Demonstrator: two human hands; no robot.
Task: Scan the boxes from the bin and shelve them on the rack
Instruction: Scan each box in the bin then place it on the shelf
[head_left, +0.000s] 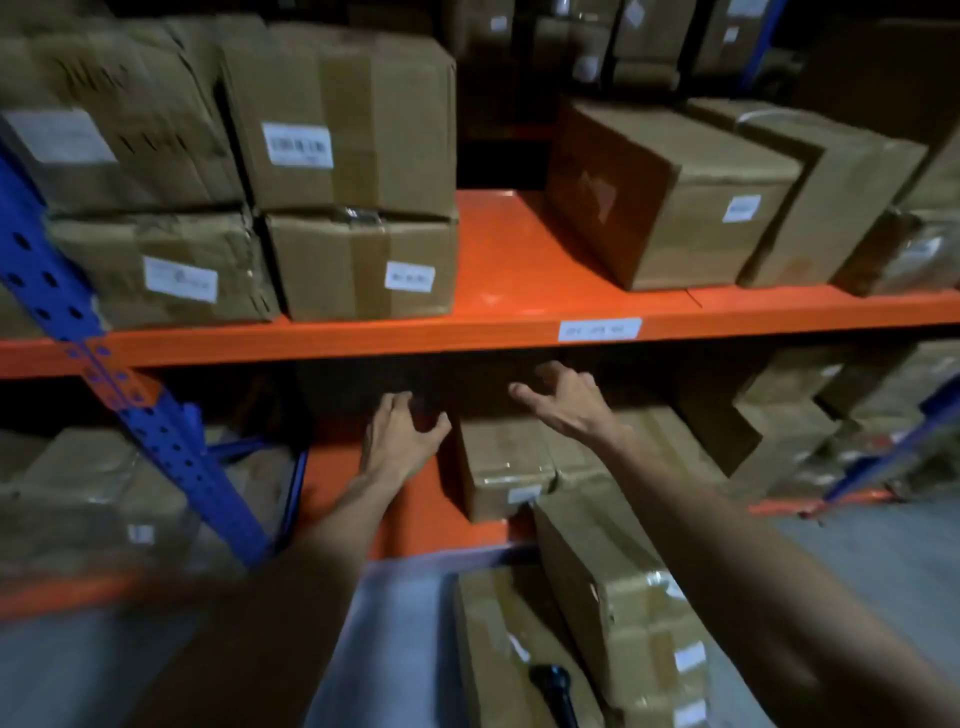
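Both my arms reach into the lower bay of the rack, under the orange beam (322, 340). My left hand (400, 441) has its fingers loosely curled and apart. My right hand (561, 400) has its fingers spread. Between and just beyond them a dark cardboard box (467, 387) sits in deep shadow; I cannot tell whether either hand touches it. A taped box (506, 467) rests on the lower shelf below my right hand. Closer to me, taped boxes with white labels (618, 597) lie stacked, with a black handheld scanner (553, 691) lying on one.
The upper orange shelf (509, 254) has a bare gap between stacked labelled boxes (343, 119) on the left and a tilted box (670, 197) on the right. A blue perforated upright (52, 291) slants down the left. More boxes (779, 421) fill the lower right.
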